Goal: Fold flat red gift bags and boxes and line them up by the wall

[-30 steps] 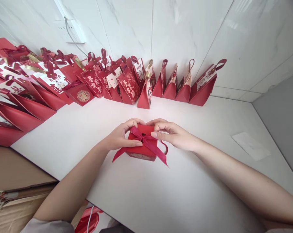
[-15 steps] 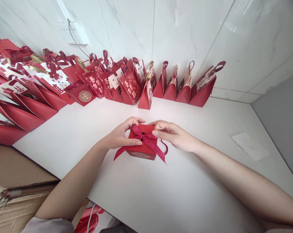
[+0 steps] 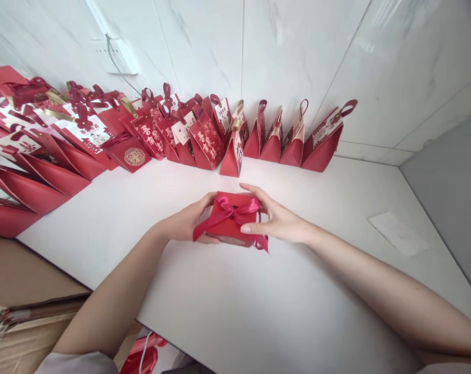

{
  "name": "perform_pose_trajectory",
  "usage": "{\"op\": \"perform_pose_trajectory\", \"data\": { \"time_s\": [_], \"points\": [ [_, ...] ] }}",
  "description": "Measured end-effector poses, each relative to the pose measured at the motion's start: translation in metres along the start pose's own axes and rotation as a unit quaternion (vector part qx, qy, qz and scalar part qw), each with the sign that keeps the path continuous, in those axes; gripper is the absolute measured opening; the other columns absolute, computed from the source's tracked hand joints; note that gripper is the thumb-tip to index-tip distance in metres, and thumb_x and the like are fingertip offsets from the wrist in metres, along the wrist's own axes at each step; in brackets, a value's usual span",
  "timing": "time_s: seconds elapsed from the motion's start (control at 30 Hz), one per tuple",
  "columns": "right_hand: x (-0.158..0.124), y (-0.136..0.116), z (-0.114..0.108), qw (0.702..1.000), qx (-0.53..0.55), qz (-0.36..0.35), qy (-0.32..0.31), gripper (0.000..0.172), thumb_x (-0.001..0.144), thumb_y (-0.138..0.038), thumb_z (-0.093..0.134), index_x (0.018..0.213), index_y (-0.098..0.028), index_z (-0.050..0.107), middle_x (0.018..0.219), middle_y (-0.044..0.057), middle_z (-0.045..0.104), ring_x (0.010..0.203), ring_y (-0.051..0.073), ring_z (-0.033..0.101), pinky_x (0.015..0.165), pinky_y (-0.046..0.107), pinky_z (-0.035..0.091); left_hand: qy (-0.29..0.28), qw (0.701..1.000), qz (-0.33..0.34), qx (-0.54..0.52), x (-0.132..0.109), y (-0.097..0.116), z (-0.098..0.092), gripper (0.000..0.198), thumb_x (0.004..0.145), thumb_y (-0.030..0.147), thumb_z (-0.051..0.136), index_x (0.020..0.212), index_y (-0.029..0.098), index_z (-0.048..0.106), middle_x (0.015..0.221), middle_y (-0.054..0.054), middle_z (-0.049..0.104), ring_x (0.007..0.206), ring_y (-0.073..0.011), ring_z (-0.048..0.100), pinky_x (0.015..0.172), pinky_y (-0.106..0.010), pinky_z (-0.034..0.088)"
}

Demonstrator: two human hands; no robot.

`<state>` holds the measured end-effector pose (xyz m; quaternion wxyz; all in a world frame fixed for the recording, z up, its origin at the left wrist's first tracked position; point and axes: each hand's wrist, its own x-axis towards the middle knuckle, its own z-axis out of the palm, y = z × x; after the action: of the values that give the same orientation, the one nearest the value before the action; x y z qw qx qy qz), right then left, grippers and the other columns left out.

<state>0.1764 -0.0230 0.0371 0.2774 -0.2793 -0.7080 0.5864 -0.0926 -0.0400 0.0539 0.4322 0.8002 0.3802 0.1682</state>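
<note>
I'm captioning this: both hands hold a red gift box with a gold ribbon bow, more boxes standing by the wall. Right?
Not quite: the ribbon bow is deep pink, not gold, as the head view shows. The left hand and right hand hold the red gift box, more boxes standing by the wall.

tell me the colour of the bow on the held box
Deep pinkish red; the bow shows best in the head view, on the red box.

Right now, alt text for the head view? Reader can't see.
A person's left hand and right hand hold a small red box with a crimson ribbon bow at a white table. Red gift boxes line the tiled wall behind; a cardboard box sits lower left.
</note>
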Motion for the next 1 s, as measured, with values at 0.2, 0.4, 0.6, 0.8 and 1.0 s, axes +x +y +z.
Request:
{"op": "perform_pose_trajectory", "data": {
  "time_s": [0.2, 0.4, 0.6, 0.8, 1.0],
  "points": [
    [0.004, 0.003, 0.006, 0.992, 0.009, -0.086, 0.089, 0.079, 0.086, -0.048, 0.069, 0.151, -0.038, 0.025, 0.161, 0.004, 0.024, 0.149, 0.026, 0.021, 0.12, 0.052, 0.024, 0.236, 0.959, 0.011, 0.153, 0.006, -0.005, 0.003, 0.09, 0.065, 0.029, 0.081, 0.142, 0.025, 0.034, 0.145, -0.012, 0.046, 0.131, -0.0315, 0.05, 0.11, -0.045, 0.043],
    [0.002, 0.006, 0.028, 0.987, 0.077, -0.069, 0.125, 0.081, 0.087, -0.045, 0.069, 0.151, -0.032, 0.021, 0.155, 0.009, 0.032, 0.138, 0.026, 0.042, 0.109, 0.046, 0.046, 0.284, 0.933, 0.083, 0.203, 0.01, -0.014, 0.01, 0.092, 0.064, 0.028, 0.084, 0.142, 0.026, 0.035, 0.141, -0.012, 0.048, 0.13, -0.0292, 0.05, 0.109, -0.045, 0.044],
    [0.002, 0.008, 0.029, 0.978, 0.028, -0.093, 0.183, 0.06, 0.092, -0.045, 0.061, 0.144, -0.03, 0.034, 0.15, 0.008, 0.04, 0.134, 0.025, 0.045, 0.112, 0.046, 0.042, 0.294, 0.922, 0.145, 0.208, 0.013, -0.015, 0.017, 0.095, 0.063, 0.019, 0.084, 0.143, 0.028, 0.034, 0.141, -0.013, 0.046, 0.134, -0.0309, 0.046, 0.111, -0.049, 0.043],
    [0.003, 0.015, 0.029, 0.972, -0.054, -0.116, 0.197, 0.076, 0.085, -0.041, 0.071, 0.147, -0.029, 0.029, 0.153, 0.01, 0.035, 0.14, 0.026, 0.038, 0.117, 0.048, 0.034, 0.267, 0.949, 0.128, 0.108, 0.014, -0.017, 0.014, 0.093, 0.068, 0.021, 0.083, 0.145, 0.028, 0.031, 0.151, -0.015, 0.036, 0.139, -0.0311, 0.042, 0.108, -0.046, 0.047],
    [0.009, 0.035, 0.012, 0.959, -0.192, -0.141, 0.156, 0.112, 0.073, -0.042, 0.082, 0.157, -0.03, 0.009, 0.162, 0.011, 0.019, 0.15, 0.031, 0.019, 0.122, 0.053, 0.02, 0.217, 0.975, 0.039, 0.024, 0.012, -0.018, 0.006, 0.099, 0.066, 0.029, 0.084, 0.147, 0.025, 0.027, 0.145, -0.016, 0.045, 0.127, -0.033, 0.054, 0.104, -0.047, 0.05]
  ]
}}
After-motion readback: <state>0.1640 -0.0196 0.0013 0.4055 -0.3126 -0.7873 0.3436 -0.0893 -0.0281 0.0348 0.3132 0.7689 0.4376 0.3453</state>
